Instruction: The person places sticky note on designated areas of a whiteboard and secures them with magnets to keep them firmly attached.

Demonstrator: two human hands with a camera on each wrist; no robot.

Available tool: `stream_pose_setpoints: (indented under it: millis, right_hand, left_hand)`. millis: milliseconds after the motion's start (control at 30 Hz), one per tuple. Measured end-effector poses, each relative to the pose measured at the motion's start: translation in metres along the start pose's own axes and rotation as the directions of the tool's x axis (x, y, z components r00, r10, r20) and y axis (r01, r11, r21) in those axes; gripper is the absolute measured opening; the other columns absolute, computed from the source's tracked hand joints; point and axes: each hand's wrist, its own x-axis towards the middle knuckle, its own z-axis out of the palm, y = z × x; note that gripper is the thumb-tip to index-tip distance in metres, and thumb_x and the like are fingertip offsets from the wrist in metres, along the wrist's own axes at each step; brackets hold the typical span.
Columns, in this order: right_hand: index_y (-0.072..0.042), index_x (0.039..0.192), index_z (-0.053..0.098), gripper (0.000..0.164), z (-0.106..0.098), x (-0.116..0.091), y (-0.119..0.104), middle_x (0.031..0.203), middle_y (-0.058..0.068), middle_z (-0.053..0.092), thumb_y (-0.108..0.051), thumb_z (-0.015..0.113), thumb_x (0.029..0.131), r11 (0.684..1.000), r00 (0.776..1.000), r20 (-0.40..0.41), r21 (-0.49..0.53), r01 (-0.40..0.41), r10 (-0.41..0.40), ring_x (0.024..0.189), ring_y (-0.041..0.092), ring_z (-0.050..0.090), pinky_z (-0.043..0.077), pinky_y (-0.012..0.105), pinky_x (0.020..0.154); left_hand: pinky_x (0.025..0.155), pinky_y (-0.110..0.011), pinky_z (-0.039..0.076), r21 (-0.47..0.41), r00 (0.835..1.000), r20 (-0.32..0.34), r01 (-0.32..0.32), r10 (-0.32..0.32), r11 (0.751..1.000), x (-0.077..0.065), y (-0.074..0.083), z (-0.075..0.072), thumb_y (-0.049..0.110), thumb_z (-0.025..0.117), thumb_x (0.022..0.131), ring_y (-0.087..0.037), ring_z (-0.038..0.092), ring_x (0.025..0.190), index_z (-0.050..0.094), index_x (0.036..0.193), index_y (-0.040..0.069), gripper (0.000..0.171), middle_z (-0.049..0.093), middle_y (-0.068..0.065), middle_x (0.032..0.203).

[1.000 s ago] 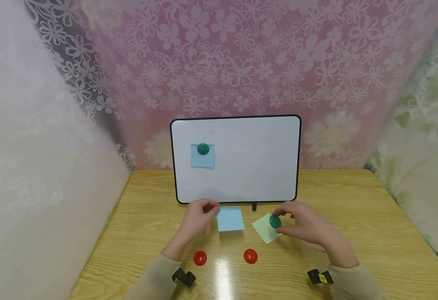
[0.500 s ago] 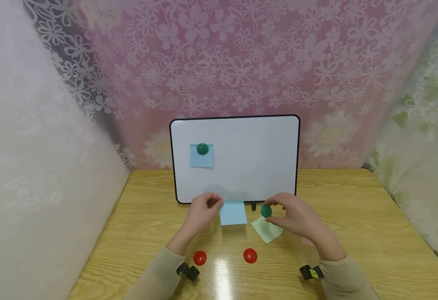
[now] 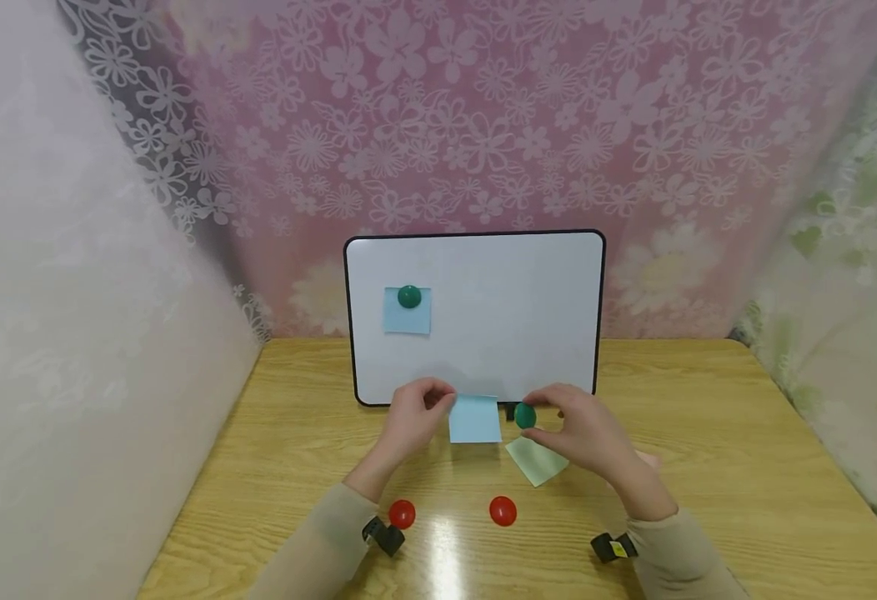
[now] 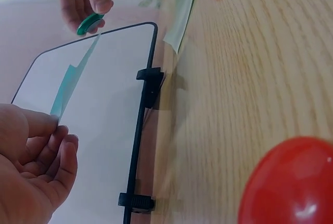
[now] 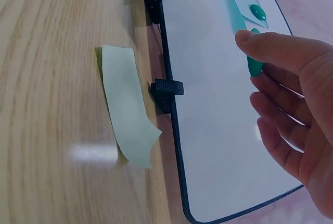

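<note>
My left hand (image 3: 418, 417) pinches a blue sticky note (image 3: 474, 419) by its upper left corner, in front of the lower edge of a whiteboard (image 3: 517, 317). Between thumb and fingers of my right hand (image 3: 587, 432) is a round green magnet (image 3: 525, 416), just right of that note. In the left wrist view the held note (image 4: 70, 86) appears nearly edge-on. High on the board's left side, a second green magnet (image 3: 409, 297) sits over the top of another blue note (image 3: 407, 321). A pale green sticky note (image 3: 537, 461) lies on the table below my right hand.
Two red magnets lie on the wooden table (image 3: 296, 467): one (image 3: 403, 514) by my left wrist, the other (image 3: 503, 511) nearer the middle. A pink note (image 3: 648, 459) is partly hidden behind my right wrist. Black feet (image 5: 167, 94) support the board's lower edge.
Both hands have moved up toward the board. The held blue note has shifted up and slightly right, the held green magnet up and left, bringing the two closer together.
</note>
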Motion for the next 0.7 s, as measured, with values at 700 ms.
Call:
stream_pose_setpoints:
  millis: [700]
  right_hand:
    - [-0.013, 0.117, 0.077, 0.039, 0.014, 0.003, -0.001, 0.113, -0.001, 0.075, -0.03, 0.094, 0.085, 0.999, 0.998, -0.067, 0.03, -0.015, 0.017, 0.103, 0.025, 0.074, 0.061, 0.046, 0.079]
  left_hand:
    - [0.074, -0.029, 0.055, 0.024, 0.999, -0.014, -0.032, 0.033, 0.999, 0.007, -0.007, 0.015, 0.012, 0.069, 0.106, -0.011, 0.063, 0.081, 0.078, 0.105, 0.009, 0.009, 0.072, 0.003, 0.093]
